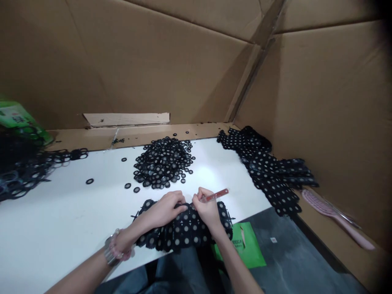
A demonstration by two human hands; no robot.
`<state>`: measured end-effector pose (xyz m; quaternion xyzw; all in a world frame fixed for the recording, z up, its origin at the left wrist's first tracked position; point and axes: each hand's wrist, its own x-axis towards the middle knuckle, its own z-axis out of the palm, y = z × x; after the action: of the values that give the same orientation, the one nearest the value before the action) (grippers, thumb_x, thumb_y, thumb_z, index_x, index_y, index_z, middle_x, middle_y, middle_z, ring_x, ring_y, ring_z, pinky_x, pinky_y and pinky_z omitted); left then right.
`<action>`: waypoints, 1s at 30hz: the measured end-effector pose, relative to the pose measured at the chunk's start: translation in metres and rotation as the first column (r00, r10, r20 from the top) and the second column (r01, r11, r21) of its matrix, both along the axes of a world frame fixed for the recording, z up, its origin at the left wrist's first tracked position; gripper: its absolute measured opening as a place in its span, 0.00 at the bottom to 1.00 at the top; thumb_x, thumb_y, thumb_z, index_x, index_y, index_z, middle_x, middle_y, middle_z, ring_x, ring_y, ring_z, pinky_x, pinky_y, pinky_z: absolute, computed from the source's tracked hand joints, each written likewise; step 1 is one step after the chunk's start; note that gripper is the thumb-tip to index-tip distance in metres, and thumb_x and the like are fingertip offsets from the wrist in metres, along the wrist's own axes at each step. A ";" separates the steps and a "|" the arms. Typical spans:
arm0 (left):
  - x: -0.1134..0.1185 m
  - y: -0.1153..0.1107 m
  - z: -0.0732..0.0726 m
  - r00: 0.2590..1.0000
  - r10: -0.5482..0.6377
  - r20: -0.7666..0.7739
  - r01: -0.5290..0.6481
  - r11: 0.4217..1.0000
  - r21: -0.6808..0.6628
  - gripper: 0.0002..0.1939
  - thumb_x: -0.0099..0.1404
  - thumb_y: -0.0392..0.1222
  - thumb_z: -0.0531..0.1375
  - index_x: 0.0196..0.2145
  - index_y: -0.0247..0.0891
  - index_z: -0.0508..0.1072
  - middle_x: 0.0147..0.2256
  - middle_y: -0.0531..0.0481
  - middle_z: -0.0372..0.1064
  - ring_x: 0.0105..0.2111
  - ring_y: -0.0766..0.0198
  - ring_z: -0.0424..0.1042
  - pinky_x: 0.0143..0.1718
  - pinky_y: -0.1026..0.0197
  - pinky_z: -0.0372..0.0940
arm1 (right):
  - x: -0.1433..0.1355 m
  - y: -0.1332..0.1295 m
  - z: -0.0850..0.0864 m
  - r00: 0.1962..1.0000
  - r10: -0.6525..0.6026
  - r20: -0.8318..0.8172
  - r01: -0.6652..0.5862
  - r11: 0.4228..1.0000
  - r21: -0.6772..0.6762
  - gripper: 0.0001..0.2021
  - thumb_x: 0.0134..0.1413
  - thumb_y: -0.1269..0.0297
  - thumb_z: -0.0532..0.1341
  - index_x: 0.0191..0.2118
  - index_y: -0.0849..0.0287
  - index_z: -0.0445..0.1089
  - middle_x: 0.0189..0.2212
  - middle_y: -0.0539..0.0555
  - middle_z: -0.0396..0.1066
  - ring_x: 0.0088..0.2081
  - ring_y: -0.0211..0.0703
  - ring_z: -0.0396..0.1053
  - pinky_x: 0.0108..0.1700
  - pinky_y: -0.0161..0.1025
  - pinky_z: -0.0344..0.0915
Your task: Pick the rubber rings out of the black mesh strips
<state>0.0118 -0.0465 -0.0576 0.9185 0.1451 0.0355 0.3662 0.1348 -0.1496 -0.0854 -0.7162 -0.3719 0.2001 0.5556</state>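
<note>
Centrally, a dotted black sheet point(190, 233) lay along the near edge of the white tabletop point(61, 228), beneath both hands. The left hand point(167, 208) rested over it palm down, fingers bent and thumb near the upper edge; whether it gripped the material could not be told. The right hand point(209, 209) was closed in a pinch around a slim red-handled tool point(218, 194), whose tip was hidden. Good technique, judging by this posture, called for the left fingers to steady the sheet near the tip yet outside its path, with small, light movements sparing the neighbouring dots. Beyond the sheet rose a heap of small black rings point(163, 161); a dark tangle point(18, 163) lay to the left and more dotted sheets point(269, 175) to the right. Cardboard walls point(153, 61) enclosed the tabletop, with a pink brush point(321, 205) beside the right one.
</note>
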 end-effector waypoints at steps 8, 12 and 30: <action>0.001 0.001 -0.008 0.996 -0.015 0.087 0.026 0.991 -0.128 0.09 0.62 0.41 0.50 0.26 0.37 0.64 0.29 0.52 0.63 0.32 0.64 0.62 0.37 0.63 0.58 | -0.006 0.001 0.004 0.992 0.022 0.127 -0.020 1.000 -0.013 0.13 0.41 0.71 0.53 0.16 0.56 0.45 0.12 0.42 0.44 0.17 0.32 0.46 0.21 0.33 0.45; 0.001 0.004 -0.007 0.989 -0.045 0.144 0.076 0.972 -0.223 0.10 0.63 0.42 0.50 0.26 0.37 0.64 0.30 0.52 0.63 0.33 0.64 0.63 0.39 0.64 0.58 | -0.008 0.002 0.004 0.984 0.052 0.170 -0.051 0.999 -0.013 0.14 0.41 0.72 0.53 0.15 0.57 0.46 0.12 0.43 0.45 0.16 0.32 0.47 0.21 0.34 0.45; 0.013 -0.005 -0.002 0.999 -0.023 0.025 0.023 1.000 -0.015 0.17 0.61 0.47 0.51 0.19 0.35 0.65 0.17 0.57 0.56 0.21 0.70 0.55 0.24 0.68 0.49 | 0.012 -0.008 0.000 0.996 -0.018 -0.082 0.021 0.999 0.029 0.12 0.39 0.71 0.54 0.15 0.55 0.48 0.09 0.41 0.49 0.14 0.32 0.53 0.19 0.31 0.49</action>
<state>0.0253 -0.0517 -0.0593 0.9168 0.1303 0.0416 0.3752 0.1469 -0.1577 -0.0853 -0.7027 -0.3447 0.2182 0.5829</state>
